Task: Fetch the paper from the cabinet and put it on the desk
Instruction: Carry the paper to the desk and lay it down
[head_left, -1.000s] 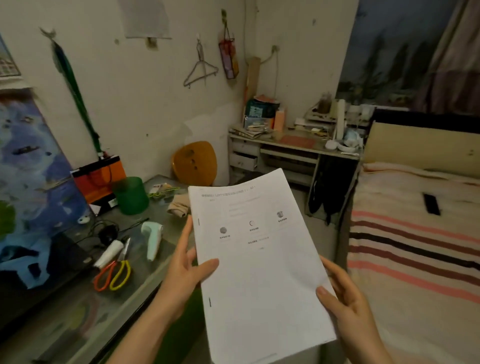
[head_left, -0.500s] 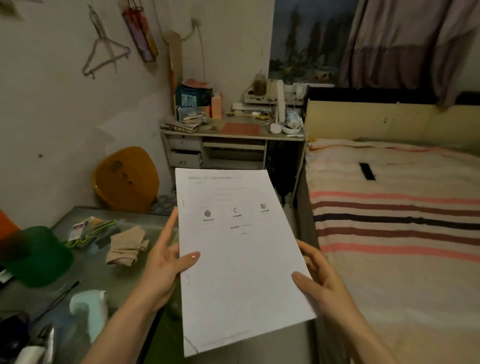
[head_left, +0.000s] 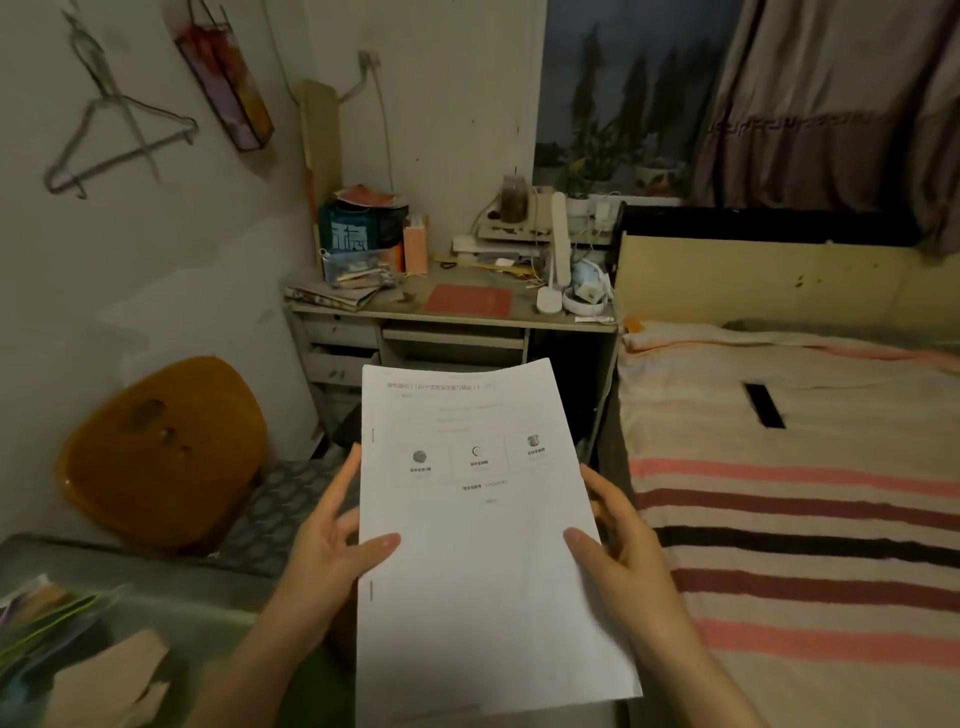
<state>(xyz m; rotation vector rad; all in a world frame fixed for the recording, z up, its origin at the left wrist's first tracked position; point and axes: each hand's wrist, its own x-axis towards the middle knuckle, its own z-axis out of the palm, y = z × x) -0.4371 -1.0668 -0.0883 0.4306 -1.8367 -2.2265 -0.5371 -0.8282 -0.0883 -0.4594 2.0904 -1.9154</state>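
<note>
Swinging right since a second ago, the view has left the cluttered glass-topped table mostly behind at the lower left and now faces the far desk (head_left: 452, 310) squarely, and that desk sits larger in view than it did, which suggests the person has moved toward it. On the right the striped bed (head_left: 789, 499) runs alongside, with a narrow strip of floor between it and an orange chair (head_left: 161, 452) against the left wall. Beyond that strip stands the desk, its top crowded: a stack of boxes and papers at the left, a red mat (head_left: 467, 300) in the middle, a white lamp (head_left: 556, 260) toward the right. Held out in front is the paper (head_left: 478, 545), a stapled white sheaf, printed side up and not yet over the desk. Each side edge is pinched, the left hand (head_left: 332, 540) with its thumb on top and fingers beneath, the right hand (head_left: 623, 551) gripping likewise. By my judgement the fetching is done and the carry is under way. What comes next is walking the remaining gap between chair and bed, then lowering the sheaf flat onto the desk; the red mat looks the barest patch, since clutter takes up the rest.
</note>
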